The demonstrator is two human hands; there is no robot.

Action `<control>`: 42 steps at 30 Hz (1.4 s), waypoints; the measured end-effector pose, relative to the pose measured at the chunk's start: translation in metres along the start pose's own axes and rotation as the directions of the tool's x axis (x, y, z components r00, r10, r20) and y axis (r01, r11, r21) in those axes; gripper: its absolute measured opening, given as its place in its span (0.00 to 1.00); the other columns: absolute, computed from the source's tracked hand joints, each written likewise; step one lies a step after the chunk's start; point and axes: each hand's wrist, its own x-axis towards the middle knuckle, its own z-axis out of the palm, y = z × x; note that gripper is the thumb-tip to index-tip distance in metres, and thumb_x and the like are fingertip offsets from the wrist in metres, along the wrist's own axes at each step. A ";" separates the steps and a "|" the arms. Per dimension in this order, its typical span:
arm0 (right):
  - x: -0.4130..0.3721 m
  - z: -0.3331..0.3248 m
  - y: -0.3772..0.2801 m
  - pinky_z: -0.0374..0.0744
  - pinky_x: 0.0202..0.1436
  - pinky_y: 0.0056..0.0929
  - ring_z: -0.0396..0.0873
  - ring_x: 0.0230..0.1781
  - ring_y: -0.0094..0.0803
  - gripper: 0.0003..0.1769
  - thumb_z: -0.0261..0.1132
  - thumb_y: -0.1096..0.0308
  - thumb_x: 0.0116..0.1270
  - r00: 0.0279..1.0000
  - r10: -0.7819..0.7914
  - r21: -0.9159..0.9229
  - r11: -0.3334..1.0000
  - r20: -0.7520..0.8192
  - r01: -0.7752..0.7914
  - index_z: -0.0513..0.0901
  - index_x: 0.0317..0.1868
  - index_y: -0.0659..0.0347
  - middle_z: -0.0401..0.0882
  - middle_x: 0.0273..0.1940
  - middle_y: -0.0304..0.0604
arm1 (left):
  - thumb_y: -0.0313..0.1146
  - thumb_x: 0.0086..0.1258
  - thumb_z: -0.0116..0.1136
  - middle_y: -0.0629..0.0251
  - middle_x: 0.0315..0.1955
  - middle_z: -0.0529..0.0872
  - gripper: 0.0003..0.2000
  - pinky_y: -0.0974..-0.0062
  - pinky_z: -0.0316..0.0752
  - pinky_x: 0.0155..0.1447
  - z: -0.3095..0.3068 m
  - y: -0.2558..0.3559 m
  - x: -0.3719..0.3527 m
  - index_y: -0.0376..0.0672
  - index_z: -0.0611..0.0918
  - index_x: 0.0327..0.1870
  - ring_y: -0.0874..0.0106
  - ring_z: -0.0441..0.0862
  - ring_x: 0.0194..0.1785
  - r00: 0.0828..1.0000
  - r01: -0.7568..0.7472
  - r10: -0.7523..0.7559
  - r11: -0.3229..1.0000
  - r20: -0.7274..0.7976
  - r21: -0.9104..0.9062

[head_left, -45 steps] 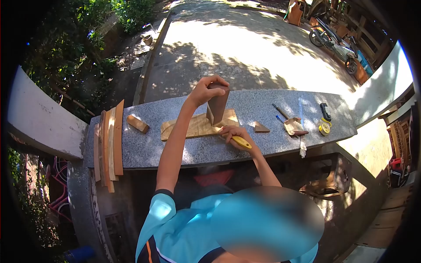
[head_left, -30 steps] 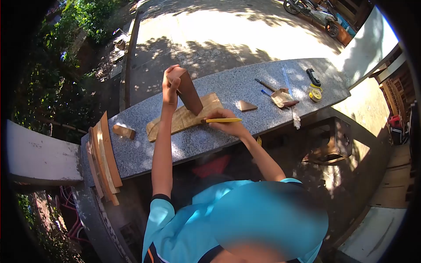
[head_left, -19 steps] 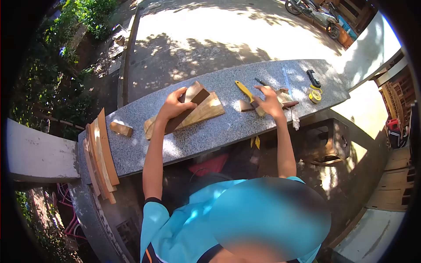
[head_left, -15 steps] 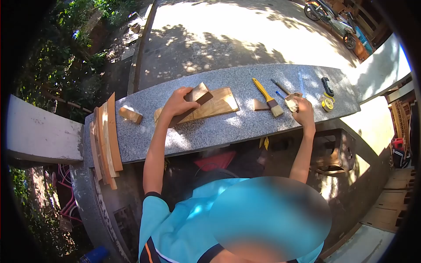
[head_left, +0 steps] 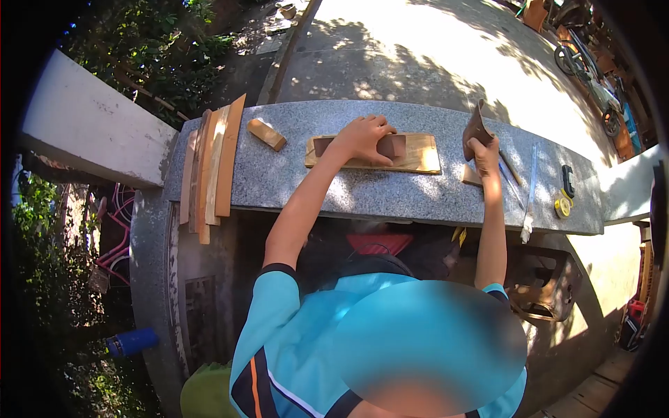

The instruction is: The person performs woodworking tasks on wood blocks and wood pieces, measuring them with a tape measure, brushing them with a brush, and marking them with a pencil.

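Observation:
My left hand (head_left: 366, 139) is curled over a brown-faced block (head_left: 392, 148), which rests on a flat wooden board (head_left: 421, 155) lying on the granite counter (head_left: 293, 180). Dark brown surface also shows on the wrist side of that hand. My right hand (head_left: 486, 155) grips a curved, dark brown sheet (head_left: 477, 129) that stands up above the counter. Beside that hand lies a small wooden piece (head_left: 471, 174), partly covered. The yellow-handled brush cannot be made out.
Long wooden strips (head_left: 214, 164) lie across the counter's left end, near a small wood block (head_left: 266, 134). At the right are a clear ruler (head_left: 532, 181), a yellow tape roll (head_left: 563, 205) and a black tool (head_left: 568, 181). A white wall (head_left: 97, 115) borders the left side.
The view has shifted. My left hand has brought the block down flat onto the board. My right hand has let go of the pale item and now holds the brown sheet.

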 end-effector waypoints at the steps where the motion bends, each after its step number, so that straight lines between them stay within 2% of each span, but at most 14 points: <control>1: 0.005 0.025 0.008 0.61 0.19 0.21 0.64 0.16 0.18 0.03 0.55 0.74 0.51 0.996 0.031 0.040 0.999 0.079 -0.034 0.74 0.28 0.63 0.69 0.19 0.33 | 0.53 0.45 0.63 0.58 0.37 0.79 0.28 0.64 0.72 0.47 0.002 -0.004 0.001 0.44 0.78 0.46 0.61 0.76 0.45 0.999 -0.039 0.039 0.999 -0.015 0.026; 4: 0.029 0.060 0.058 0.68 0.28 0.24 0.69 0.25 0.22 0.13 0.55 0.67 0.53 0.837 0.474 -0.180 0.880 0.273 -0.440 0.74 0.38 0.64 0.72 0.27 0.37 | 0.55 0.45 0.64 0.58 0.37 0.80 0.28 0.64 0.73 0.46 0.000 -0.010 0.008 0.44 0.79 0.43 0.61 0.77 0.45 0.974 0.191 -0.187 0.981 0.125 -0.020; 6: 0.023 0.099 0.080 0.70 0.48 0.28 0.72 0.43 0.31 0.24 0.54 0.65 0.55 0.900 0.371 -0.009 0.926 0.228 -0.379 0.70 0.53 0.65 0.73 0.44 0.47 | 0.55 0.45 0.63 0.59 0.37 0.81 0.27 0.63 0.73 0.45 0.009 -0.009 0.004 0.44 0.80 0.42 0.60 0.78 0.44 0.976 0.218 -0.217 0.975 0.030 -0.037; 10: -0.006 0.130 0.060 0.49 0.70 0.30 0.46 0.71 0.38 0.33 0.51 0.62 0.64 0.933 0.209 -0.003 0.976 0.294 -0.217 0.53 0.68 0.62 0.51 0.69 0.50 | 0.55 0.46 0.62 0.60 0.36 0.82 0.26 0.62 0.73 0.43 0.003 -0.003 0.001 0.43 0.81 0.39 0.59 0.79 0.41 0.962 0.272 -0.272 0.961 -0.002 -0.045; 12: -0.035 0.126 0.036 0.49 0.70 0.30 0.42 0.72 0.40 0.33 0.50 0.58 0.66 0.953 0.111 -0.291 0.956 0.283 -0.025 0.52 0.68 0.61 0.46 0.70 0.51 | 0.54 0.46 0.61 0.60 0.35 0.81 0.25 0.62 0.74 0.43 -0.005 0.003 0.009 0.42 0.81 0.38 0.60 0.79 0.41 0.916 0.375 -0.361 0.925 0.174 -0.057; 15: -0.042 0.124 0.036 0.48 0.71 0.30 0.41 0.72 0.40 0.33 0.48 0.56 0.67 0.938 0.135 -0.329 0.944 0.320 -0.024 0.52 0.68 0.60 0.44 0.70 0.51 | 0.52 0.46 0.61 0.60 0.35 0.81 0.23 0.62 0.74 0.43 0.003 -0.004 0.007 0.41 0.81 0.36 0.60 0.79 0.41 0.946 0.318 -0.311 0.945 0.093 -0.079; 17: -0.004 0.129 0.063 0.47 0.71 0.30 0.40 0.72 0.40 0.33 0.47 0.55 0.67 0.888 0.340 -0.247 0.930 0.310 -0.270 0.51 0.69 0.60 0.44 0.70 0.51 | 0.52 0.46 0.61 0.60 0.35 0.81 0.23 0.62 0.74 0.43 -0.001 -0.005 0.004 0.41 0.81 0.36 0.59 0.79 0.41 0.958 0.279 -0.272 0.957 0.087 -0.076; 19: 0.025 0.133 0.021 0.45 0.71 0.29 0.38 0.72 0.41 0.34 0.44 0.51 0.68 0.648 0.712 -0.252 0.702 0.272 -0.666 0.50 0.69 0.61 0.43 0.71 0.51 | 0.52 0.46 0.61 0.60 0.34 0.81 0.23 0.62 0.74 0.42 -0.001 0.000 0.006 0.41 0.81 0.35 0.59 0.79 0.41 0.963 0.265 -0.261 0.961 0.066 -0.074; 23: -0.028 0.137 0.065 0.48 0.71 0.31 0.42 0.72 0.44 0.33 0.42 0.49 0.68 0.981 0.108 -0.348 0.936 0.164 -0.045 0.52 0.69 0.58 0.44 0.70 0.53 | 0.56 0.43 0.63 0.62 0.34 0.81 0.25 0.63 0.75 0.42 0.010 -0.007 0.003 0.41 0.81 0.32 0.60 0.79 0.39 0.961 0.274 -0.277 0.957 -0.022 -0.092; 28: 0.023 0.133 0.042 0.45 0.71 0.33 0.39 0.72 0.42 0.32 0.43 0.51 0.69 0.786 0.569 -0.303 0.814 0.240 -0.496 0.52 0.69 0.56 0.42 0.71 0.51 | 0.57 0.42 0.64 0.63 0.34 0.81 0.25 0.64 0.75 0.42 0.008 -0.002 0.004 0.42 0.81 0.30 0.61 0.80 0.39 0.966 0.259 -0.257 0.964 0.034 -0.066; 31: -0.024 0.135 0.044 0.46 0.71 0.32 0.39 0.72 0.42 0.31 0.39 0.50 0.70 0.963 0.141 -0.371 0.928 0.229 -0.047 0.53 0.69 0.57 0.44 0.70 0.51 | 0.57 0.41 0.65 0.63 0.32 0.81 0.25 0.63 0.75 0.41 0.009 -0.008 0.005 0.42 0.81 0.29 0.61 0.80 0.38 0.960 0.277 -0.280 0.958 -0.026 -0.075; 36: 0.025 0.136 0.039 0.44 0.71 0.33 0.38 0.73 0.40 0.30 0.42 0.54 0.70 0.786 0.573 -0.309 0.809 0.230 -0.500 0.52 0.69 0.53 0.36 0.71 0.51 | 0.56 0.41 0.65 0.63 0.31 0.81 0.25 0.64 0.75 0.43 0.004 -0.002 0.008 0.42 0.82 0.30 0.61 0.80 0.38 0.958 0.286 -0.282 0.954 0.049 -0.090; 39: -0.010 0.135 0.052 0.51 0.69 0.32 0.43 0.71 0.44 0.29 0.42 0.53 0.70 0.939 0.177 -0.360 0.931 0.294 -0.062 0.55 0.68 0.55 0.37 0.71 0.52 | 0.56 0.41 0.65 0.63 0.31 0.81 0.24 0.63 0.75 0.42 0.006 -0.004 0.006 0.41 0.80 0.28 0.61 0.79 0.38 0.966 0.240 -0.245 0.968 -0.086 -0.071; 42: 0.021 0.136 0.048 0.49 0.70 0.32 0.41 0.72 0.45 0.29 0.44 0.54 0.69 0.856 0.432 -0.341 0.880 0.283 -0.332 0.56 0.68 0.55 0.36 0.71 0.53 | 0.54 0.43 0.64 0.63 0.31 0.81 0.23 0.64 0.75 0.43 0.005 -0.006 0.006 0.42 0.81 0.28 0.62 0.79 0.39 0.968 0.252 -0.252 0.964 0.001 -0.087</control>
